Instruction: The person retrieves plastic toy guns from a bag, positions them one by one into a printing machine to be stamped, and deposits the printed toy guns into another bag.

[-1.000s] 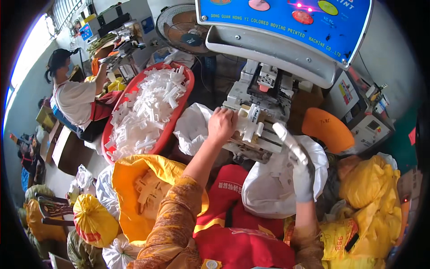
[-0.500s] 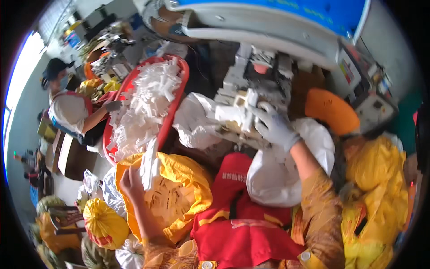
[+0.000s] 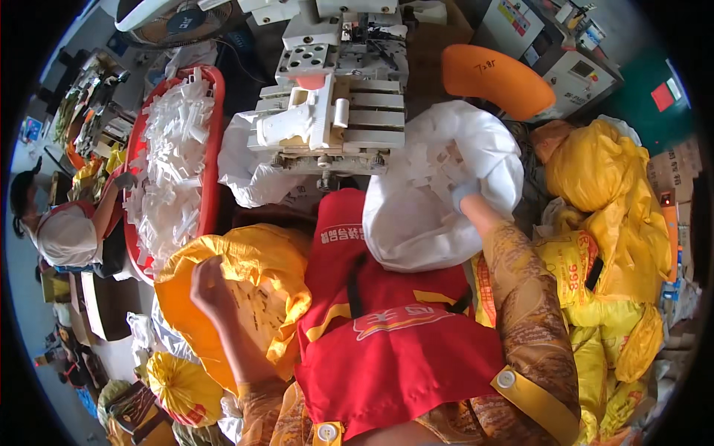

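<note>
Hands work in two separate bags, one on each side of a red apron [image 3: 394, 334]. Left hand [image 3: 210, 286] is bare and sits at the mouth of the yellow bag [image 3: 253, 260] at the person's left knee, fingers curled loosely over the small white parts [image 3: 256, 301] inside; whether it pinches one I cannot tell. Right hand [image 3: 462, 195] wears a pale glove and is pushed down into the white bag [image 3: 416, 215] just right of centre, among more white parts [image 3: 431, 160]. Its fingers are buried in the bag's folds, so the grip cannot be told.

Directly ahead stands a grey metal machine [image 3: 335, 97] with a slotted bed, and a white part [image 3: 294, 123] sits fixed on it, well clear of both hands. Another white bag [image 3: 249, 175] lies crumpled under the machine's left edge. Left of that, a red tray [image 3: 212, 163] is heaped with white parts. An orange seat [image 3: 494, 78] lies beyond the white bag, and stuffed yellow bags [image 3: 595, 178] pile up on the right.

Far left, another person [image 3: 67, 230] in a white top bends over a cluttered bench, one arm raised toward the tray's edge
</note>
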Available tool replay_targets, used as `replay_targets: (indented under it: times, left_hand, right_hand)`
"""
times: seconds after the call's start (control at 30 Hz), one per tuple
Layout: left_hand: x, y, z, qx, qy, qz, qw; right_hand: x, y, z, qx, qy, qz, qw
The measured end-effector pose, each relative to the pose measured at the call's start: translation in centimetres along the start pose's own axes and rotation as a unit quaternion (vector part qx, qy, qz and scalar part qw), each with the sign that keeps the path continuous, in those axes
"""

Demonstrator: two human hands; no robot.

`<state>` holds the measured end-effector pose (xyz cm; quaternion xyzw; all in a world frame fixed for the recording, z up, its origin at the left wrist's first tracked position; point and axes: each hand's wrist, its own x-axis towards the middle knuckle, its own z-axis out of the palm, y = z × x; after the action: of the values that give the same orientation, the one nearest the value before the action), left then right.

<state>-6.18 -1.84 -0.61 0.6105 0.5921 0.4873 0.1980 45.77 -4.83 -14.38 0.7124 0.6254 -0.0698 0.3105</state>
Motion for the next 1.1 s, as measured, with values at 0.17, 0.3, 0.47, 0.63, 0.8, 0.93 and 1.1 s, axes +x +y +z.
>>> replay_targets:
  times: [0.17,0.3,0.47,0.63,0.8,0.93,1.1]
  left_hand:
    - [-2.3,6.3,6.4,-0.080,-0.193,0.091,0.974]
    - [-5.2,9.3,12.7,-0.256,-0.438,-0.129,0.852]
    - [-7.5,11.6,19.2,-0.501,-0.481,-0.423,0.582]
    - [-8.7,11.3,22.3,-0.511,-0.436,-0.504,0.543]
    - [-8.3,8.4,19.7,-0.505,-0.373,-0.505,0.592]
    - [-8.0,8.3,18.0,-0.575,-0.359,-0.445,0.586]
    - [-8.9,11.0,16.0,-0.616,-0.346,-0.410,0.577]
  right_hand:
    - [-0.1,1.6,-0.8,0.046,-0.022,-0.046,0.998]
    - [-6.2,4.4,-7.7,0.272,0.235,-0.086,0.929]
    - [-14.3,-1.6,-11.9,0.141,0.461,-0.051,0.875]
    - [-18.1,-7.5,-12.2,0.209,0.406,-0.242,0.856]
    - [-18.3,-3.7,-11.9,0.392,0.464,-0.171,0.776]
    - [-18.1,-4.7,-12.0,0.436,0.403,-0.210,0.777]
    - [-17.5,-8.4,-12.6,0.377,0.444,-0.177,0.794]
